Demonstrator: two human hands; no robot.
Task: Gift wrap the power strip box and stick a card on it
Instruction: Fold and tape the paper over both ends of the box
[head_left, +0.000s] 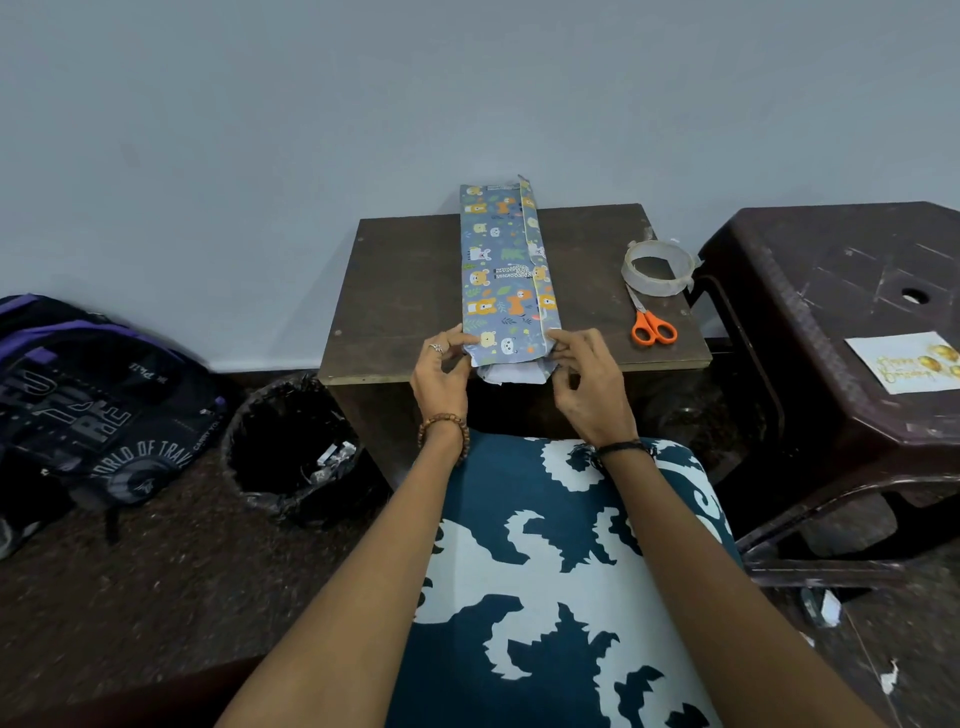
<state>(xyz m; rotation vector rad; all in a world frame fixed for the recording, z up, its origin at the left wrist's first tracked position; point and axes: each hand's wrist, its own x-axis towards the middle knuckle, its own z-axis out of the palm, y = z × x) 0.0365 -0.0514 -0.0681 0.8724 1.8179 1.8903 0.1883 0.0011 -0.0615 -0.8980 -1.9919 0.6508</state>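
The power strip box (503, 270) lies lengthwise on the small dark wooden table (405, 291), covered in blue-grey gift paper printed with cartoon animals. A seam runs along its right side. The paper's near end stands open, showing its white inside. My left hand (441, 379) pinches the paper at the near left corner. My right hand (584, 384) pinches it at the near right corner. A white birthday card (906, 364) with gold lettering lies on the brown plastic stool at the right.
A roll of clear tape (658, 267) and orange-handled scissors (652, 325) lie on the table's right side. The brown plastic stool (831, 291) stands to the right. On the floor at left are a black-lined bin (296, 447) and a dark backpack (93, 405). A blue-and-white patterned cloth (545, 571) covers my lap.
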